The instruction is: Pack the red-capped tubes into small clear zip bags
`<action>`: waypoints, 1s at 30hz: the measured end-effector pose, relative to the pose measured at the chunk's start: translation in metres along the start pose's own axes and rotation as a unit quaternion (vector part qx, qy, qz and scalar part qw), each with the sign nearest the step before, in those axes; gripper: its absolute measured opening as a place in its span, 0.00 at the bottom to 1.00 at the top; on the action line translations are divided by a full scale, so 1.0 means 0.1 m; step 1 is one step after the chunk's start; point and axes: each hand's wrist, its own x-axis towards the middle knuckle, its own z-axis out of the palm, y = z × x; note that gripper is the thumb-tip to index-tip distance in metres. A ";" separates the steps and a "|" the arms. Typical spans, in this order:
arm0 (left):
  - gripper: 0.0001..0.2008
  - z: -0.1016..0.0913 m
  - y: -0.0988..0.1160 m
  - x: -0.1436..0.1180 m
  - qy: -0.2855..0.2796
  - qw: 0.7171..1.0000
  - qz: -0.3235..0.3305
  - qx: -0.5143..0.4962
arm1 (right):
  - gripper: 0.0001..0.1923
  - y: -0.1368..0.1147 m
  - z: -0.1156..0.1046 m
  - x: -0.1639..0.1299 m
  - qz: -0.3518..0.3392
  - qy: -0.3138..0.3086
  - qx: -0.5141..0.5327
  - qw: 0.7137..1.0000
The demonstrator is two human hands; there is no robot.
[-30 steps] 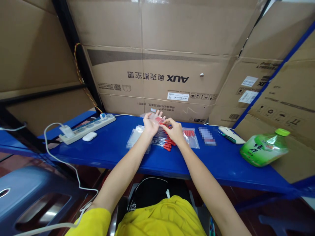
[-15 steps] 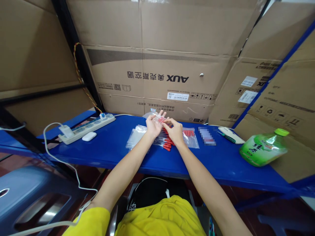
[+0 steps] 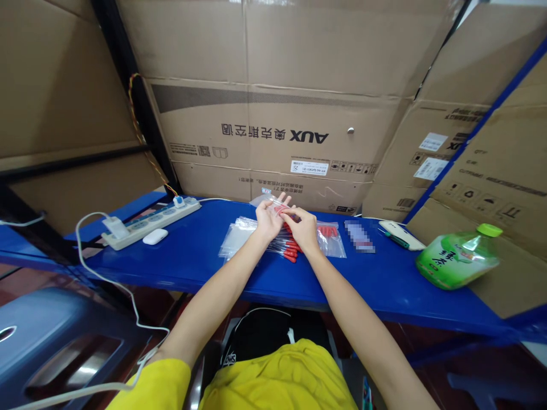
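A clear plastic bag [image 3: 258,200] with something red in it lies across the palm of my left hand [image 3: 268,222]. The left thumb is bent over the bag while the other fingers stretch out beneath. Thumb and fingertips of my right hand [image 3: 303,226] pinch together at the bag's near right end; what exactly they grip is hidden. Below both hands, several red-tipped pieces [image 3: 290,254] with thin dark stems lie in a pile. Flat clear bags [image 3: 233,242] are stacked to the left, and another bag with red pieces [image 3: 331,239] rests on the right.
The blue table [image 3: 179,253] carries a white power strip [image 3: 149,225] and white case [image 3: 155,237] at left. At right are a pixelated item [image 3: 359,236], a green pen-like tool [image 3: 396,240] and a large green bottle [image 3: 457,259]. Cardboard [image 3: 205,125] walls the back.
My left hand and the bag have shifted very slightly to the right. My right fingers stay pinched at the bag, and the things on the table have not moved.
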 end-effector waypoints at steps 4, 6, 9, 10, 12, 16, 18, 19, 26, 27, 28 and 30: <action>0.08 -0.02 0.01 0.02 -0.007 1.000 0.004 0.004 | 0.09 0.03 0.00 0.01 -0.014 -0.018 -0.030 0.999; 0.11 -0.03 0.02 0.02 -0.010 1.000 0.006 0.008 | 0.09 0.05 0.00 0.01 -0.027 -0.031 -0.046 0.998; 0.15 -0.04 0.04 0.03 -0.011 1.000 0.005 0.010 | 0.10 0.05 -0.01 0.01 -0.040 -0.050 -0.071 0.995; 0.16 -0.04 0.04 0.03 -0.011 1.000 0.003 0.010 | 0.11 0.05 -0.02 0.01 -0.041 -0.055 -0.078 0.995; 0.17 -0.03 0.06 0.04 -0.009 1.000 0.002 0.009 | 0.12 0.03 -0.03 0.01 -0.040 -0.062 -0.089 0.993; 0.17 -0.04 0.10 0.07 0.005 1.000 0.024 0.001 | 0.15 0.01 -0.06 0.02 -0.039 -0.077 -0.101 0.991; 0.16 -0.07 0.15 0.10 0.027 0.999 0.035 0.003 | 0.17 0.02 -0.10 0.05 -0.044 -0.080 -0.109 0.990; 0.15 -0.08 0.17 0.11 0.046 0.998 0.035 0.007 | 0.17 0.03 -0.13 0.06 -0.046 -0.079 -0.116 0.989; 0.13 -0.16 0.36 0.19 0.125 0.991 0.053 0.017 | 0.12 0.22 -0.49 0.21 -0.011 -0.171 -0.171 0.970; 0.13 -0.16 0.37 0.19 0.113 0.992 0.058 0.011 | 0.11 0.25 -0.54 0.22 0.003 -0.200 -0.167 0.965; 0.13 -0.16 0.38 0.19 0.101 0.993 0.061 0.005 | 0.09 0.28 -0.57 0.22 0.015 -0.234 -0.156 0.959; 0.12 -0.15 0.39 0.18 0.083 0.994 0.069 -0.006 | 0.07 0.32 -0.61 0.21 0.043 -0.309 -0.126 0.942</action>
